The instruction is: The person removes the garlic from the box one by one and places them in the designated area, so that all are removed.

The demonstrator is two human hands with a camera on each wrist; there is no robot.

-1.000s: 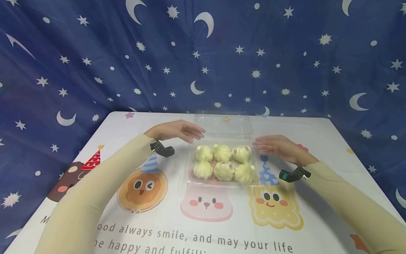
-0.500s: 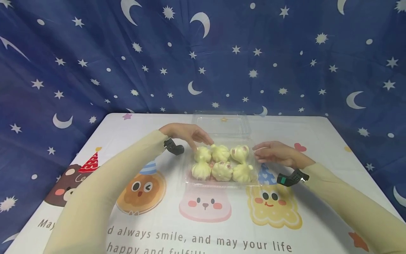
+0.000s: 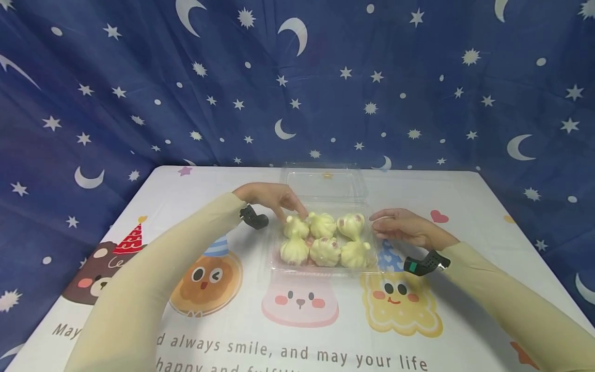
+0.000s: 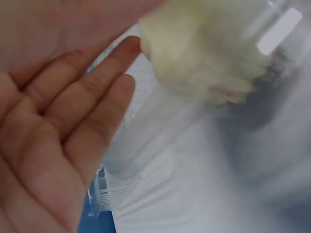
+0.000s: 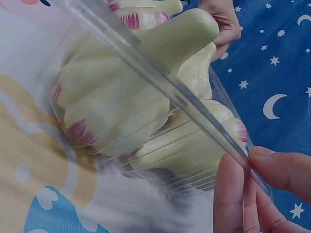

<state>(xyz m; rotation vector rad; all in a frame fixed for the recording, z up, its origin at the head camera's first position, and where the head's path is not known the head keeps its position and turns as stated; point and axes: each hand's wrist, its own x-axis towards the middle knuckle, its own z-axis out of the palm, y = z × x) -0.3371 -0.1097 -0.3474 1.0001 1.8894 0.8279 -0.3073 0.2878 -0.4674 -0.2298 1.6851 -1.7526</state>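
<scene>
A clear plastic clamshell container (image 3: 326,272) holds several pale garlic bulbs (image 3: 325,251) in two rows. My left hand (image 3: 271,196) reaches over its back left corner and pinches the garlic bulb (image 3: 296,228) there, which still lies among the others. In the left wrist view, the fingertips (image 4: 127,83) meet the bulb's side, while the thumb runs along the top of the picture. My right hand (image 3: 411,227) is at the container's right side. Its thumb (image 5: 284,170) and fingers pinch the plastic rim in the right wrist view. Purple streaks mark the garlic.
The container's clear lid (image 3: 321,182) lies folded back behind it. A white tablecloth (image 3: 232,336) with cartoon prints and lettering covers the table. Beyond the back edge hangs a dark blue curtain (image 3: 334,93) with moons and stars.
My left hand has moved right and down onto the back left garlic bulb, which has turned slightly. The right hand has closed in on the container's right rim.
</scene>
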